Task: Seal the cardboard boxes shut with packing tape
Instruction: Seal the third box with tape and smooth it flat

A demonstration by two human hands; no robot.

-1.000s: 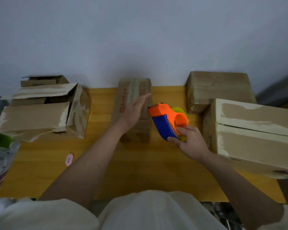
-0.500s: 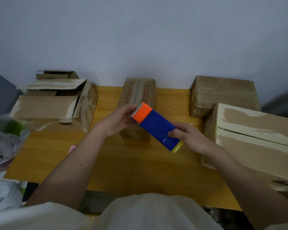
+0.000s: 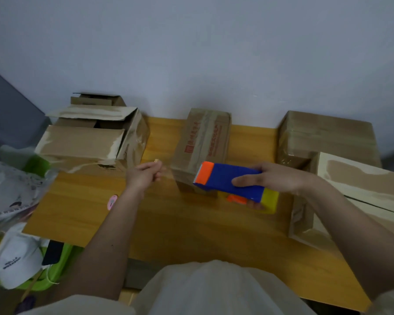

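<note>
- Fingers (image 3: 246,181) of the right hand (image 3: 280,178) wrap the blue body of the tape dispenser (image 3: 231,184), thumb across its top; fingers of the left hand (image 3: 146,175) are curled in a pinch, apparently on the free end of a clear strip of tape (image 3: 168,175), though the film is faint and hard to confirm.
- Half a second back the two hands met at the dispenser's orange nose; they now stand well apart, the left drawn out toward the open box (image 3: 89,142), the right held back toward the big box (image 3: 362,196) at the right edge. In all likelihood a length of tape has just been pulled off the roll, ready to lay on a seam.
- The bench (image 3: 82,212) carries the boxes in descending size: the big box at right, flaps closed; the open box at left, flaps up and unsealed; a taped box (image 3: 323,135) at the back right; the narrow printed box (image 3: 203,142) in the centre, already wrapped in tape.
- The dispenser hangs in the air just in front of the narrow printed box, orange nose pointing left at the pinching hand, yellow roll end toward the right wrist.
- Smallest item: a pink sticker (image 3: 112,201) on the bench near the left forearm.
</note>
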